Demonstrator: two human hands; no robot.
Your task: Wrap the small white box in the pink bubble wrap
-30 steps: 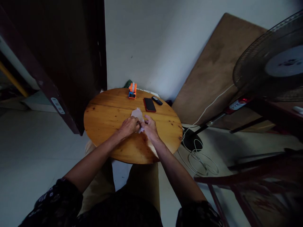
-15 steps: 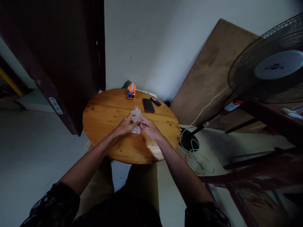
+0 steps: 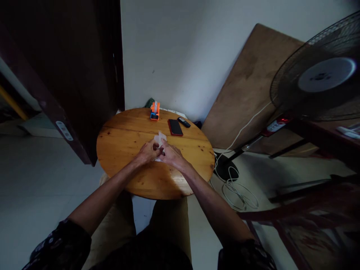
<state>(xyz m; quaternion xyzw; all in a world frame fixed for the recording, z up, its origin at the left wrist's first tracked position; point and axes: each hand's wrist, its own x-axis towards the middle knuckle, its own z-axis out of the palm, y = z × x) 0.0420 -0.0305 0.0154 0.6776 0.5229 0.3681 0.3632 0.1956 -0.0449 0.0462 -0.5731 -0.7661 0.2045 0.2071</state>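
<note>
A small, crumpled piece of whitish, translucent wrap [image 3: 160, 137] is between my hands, over the middle of the round wooden table [image 3: 120, 135]. My left hand [image 3: 149, 150] grips its left side with curled fingers. From the right, my right hand [image 3: 171, 153] closes over it, its thumb and fingers pressing on the wrap. The two hands' fingertips meet and cover much of it, so whether anything lies inside cannot be seen.
Toward the back of the table stand an orange and blue tape dispenser [image 3: 155, 111], a red-edged phone [image 3: 175, 127] and a small dark remote-like device [image 3: 183, 122]. A standing fan [image 3: 323, 75] is at right, with a white cable [image 3: 239, 193] coiled on the floor.
My right hand has moved left, over the wrap, and now meets my left hand. Less of the wrap shows, and it looks more bunched. The view has shifted slightly.
</note>
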